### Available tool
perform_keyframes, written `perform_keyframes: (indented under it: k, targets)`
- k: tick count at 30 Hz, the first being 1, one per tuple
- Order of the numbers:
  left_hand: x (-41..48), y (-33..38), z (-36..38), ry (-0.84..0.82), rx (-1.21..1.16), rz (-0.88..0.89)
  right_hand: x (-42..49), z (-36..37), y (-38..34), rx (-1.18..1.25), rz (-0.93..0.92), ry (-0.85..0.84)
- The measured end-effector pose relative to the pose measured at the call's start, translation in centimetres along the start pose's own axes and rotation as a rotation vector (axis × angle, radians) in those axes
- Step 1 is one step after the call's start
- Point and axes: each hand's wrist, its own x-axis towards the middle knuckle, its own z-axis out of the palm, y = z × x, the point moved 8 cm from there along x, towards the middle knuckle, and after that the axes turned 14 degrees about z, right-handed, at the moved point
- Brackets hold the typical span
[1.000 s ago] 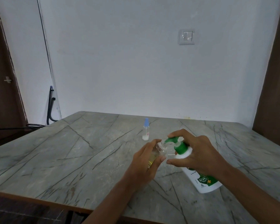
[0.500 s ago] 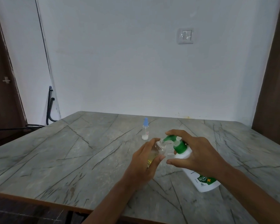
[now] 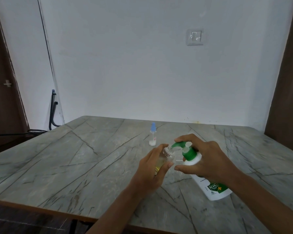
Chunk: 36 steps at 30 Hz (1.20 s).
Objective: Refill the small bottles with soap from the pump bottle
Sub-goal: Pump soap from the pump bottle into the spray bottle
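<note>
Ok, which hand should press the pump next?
Right. The right hand wraps the pump bottle with a finger on its green pump head; the left hand holds the small bottle at the spout.

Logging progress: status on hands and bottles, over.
Left hand grips open small bottle. Right hand holds pump bottle, spout at small bottle's mouth. Blue-capped bottle stands apart behind; path clear.

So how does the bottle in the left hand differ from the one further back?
The held bottle is uncapped, neck at the pump bottle spout; the far bottle wears a blue cap. The left hand grips the held bottle; the far bottle stands free on the table. Yellowish liquid in the held bottle, white at the far bottle's base. Both small, clear.
</note>
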Motion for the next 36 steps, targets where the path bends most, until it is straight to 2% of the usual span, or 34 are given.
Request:
perform_keyframes:
  k: [8, 17, 36]
  targets:
    - [-0.28, -0.23, 0.56, -0.066, -0.008, -0.002, 0.10, -0.36, -0.20, 0.057, -0.001, 0.016]
    - [0.23, 0.20, -0.30, 0.027, -0.036, 0.020, -0.09, 0.07, 0.00, -0.006, -0.011, -0.011]
    - [0.13, 0.18, 0.29, -0.030, -0.013, 0.010, 0.21, -0.23, 0.32, 0.069, 0.035, 0.003]
